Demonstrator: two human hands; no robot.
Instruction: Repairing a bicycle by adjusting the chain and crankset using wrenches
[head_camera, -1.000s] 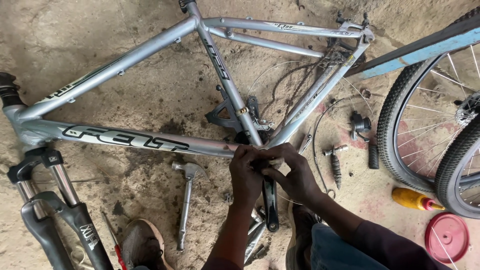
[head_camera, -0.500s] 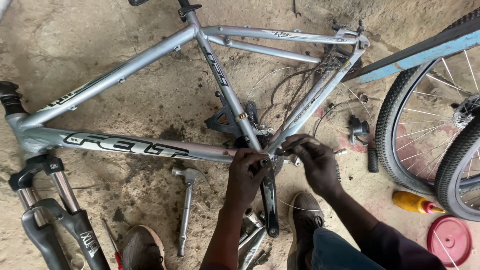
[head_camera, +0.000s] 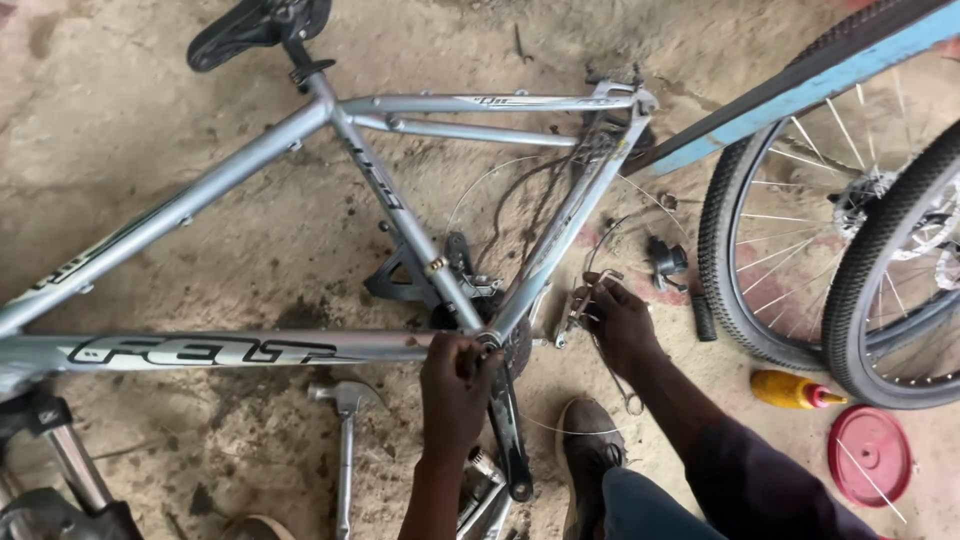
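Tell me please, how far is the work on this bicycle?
Done: the silver frame lies on the ground without wheels; two wheels stand aside. In hand: the left hand grips the bottom bracket area, the right hand holds a small metal part. Left: loose parts and hammer lie around.

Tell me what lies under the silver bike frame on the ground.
Under the silver bike frame lie a hammer, a black pedal and loose cables on the dirt floor. The left hand covers the bottom bracket area.

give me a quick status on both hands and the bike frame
Left hand gripping the silver frame at the bottom bracket. Right hand pinching a small metal part beside it. Hammer on the ground nearby.
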